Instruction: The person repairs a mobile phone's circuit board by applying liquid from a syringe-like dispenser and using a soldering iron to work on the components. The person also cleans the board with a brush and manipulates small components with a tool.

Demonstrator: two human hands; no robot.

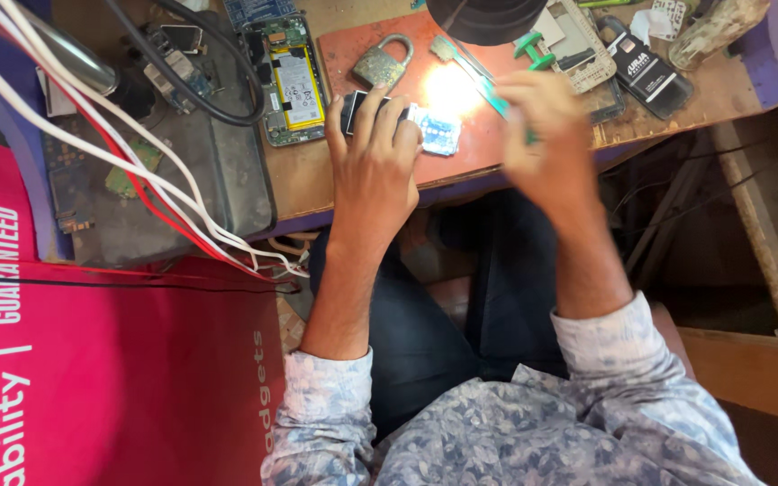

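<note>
Left hand fingers clamp a small circuit board just right of the brass padlock. Right hand, blurred, fingers closed on a green-handled tool at the board; work looks midway, opened phone left of padlock unassembled

Phone repair workshop: opened phone, loose circuit boards, cables over a cluttered bench.

Padlock sits on the mat behind the left hand; opened phone lies left of it, toward the workbench's back edge.
</note>
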